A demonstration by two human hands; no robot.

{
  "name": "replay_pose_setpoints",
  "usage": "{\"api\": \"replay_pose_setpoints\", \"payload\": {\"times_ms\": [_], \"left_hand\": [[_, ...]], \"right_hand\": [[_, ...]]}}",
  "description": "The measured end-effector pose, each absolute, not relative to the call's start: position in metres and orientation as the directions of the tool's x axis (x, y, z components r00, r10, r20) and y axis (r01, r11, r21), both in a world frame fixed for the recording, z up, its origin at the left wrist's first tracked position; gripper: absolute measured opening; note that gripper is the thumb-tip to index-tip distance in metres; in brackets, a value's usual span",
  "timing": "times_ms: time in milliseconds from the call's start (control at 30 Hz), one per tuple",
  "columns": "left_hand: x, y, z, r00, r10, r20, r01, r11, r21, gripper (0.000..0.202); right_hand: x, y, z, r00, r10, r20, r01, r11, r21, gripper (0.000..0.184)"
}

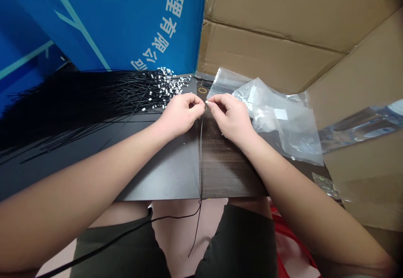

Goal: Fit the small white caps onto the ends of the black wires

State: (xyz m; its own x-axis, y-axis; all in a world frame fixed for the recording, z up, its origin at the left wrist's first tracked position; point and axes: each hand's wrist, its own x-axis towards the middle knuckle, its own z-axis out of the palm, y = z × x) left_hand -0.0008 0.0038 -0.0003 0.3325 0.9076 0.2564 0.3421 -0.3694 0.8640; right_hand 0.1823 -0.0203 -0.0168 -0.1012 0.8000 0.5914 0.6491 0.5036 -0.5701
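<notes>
My left hand (184, 112) is closed, thumb and forefinger pinched on the upper end of a thin black cable (201, 156). Facing it, my right hand (231, 114) pinches a small pale piece (207, 102) at that same end; its exact kind is too small to make out. The fingertips of both hands nearly touch. From there the cable runs down across the table and hangs over the front edge. Left of my hands lies a large bundle of black cables (94, 97), with small white end pieces (171, 83) clustered toward me.
Clear plastic bags (277, 118) lie right of my right hand, and a small bag (325, 185) sits near the right edge. Cardboard (270, 55) and a blue printed panel (126, 22) stand behind. A yellow ring (202, 90) lies beyond my fingertips. Another black cord (126, 234) crosses my lap.
</notes>
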Motion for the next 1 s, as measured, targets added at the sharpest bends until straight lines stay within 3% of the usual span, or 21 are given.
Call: {"api": "replay_pose_setpoints", "payload": {"times_ms": [367,1000], "left_hand": [[0.0000,0.0017,-0.0010,0.332,0.906,0.265,0.340,-0.376,0.862,0.015],[-0.0002,0.0024,0.0006,0.305,0.926,0.221,0.322,-0.318,0.892,0.012]], "right_hand": [[0.1815,-0.0207,-0.0196,-0.202,0.713,0.672,0.717,0.575,-0.394,0.015],[0.1824,-0.0202,-0.0212,-0.235,0.700,0.675,0.753,0.570,-0.329,0.020]]}}
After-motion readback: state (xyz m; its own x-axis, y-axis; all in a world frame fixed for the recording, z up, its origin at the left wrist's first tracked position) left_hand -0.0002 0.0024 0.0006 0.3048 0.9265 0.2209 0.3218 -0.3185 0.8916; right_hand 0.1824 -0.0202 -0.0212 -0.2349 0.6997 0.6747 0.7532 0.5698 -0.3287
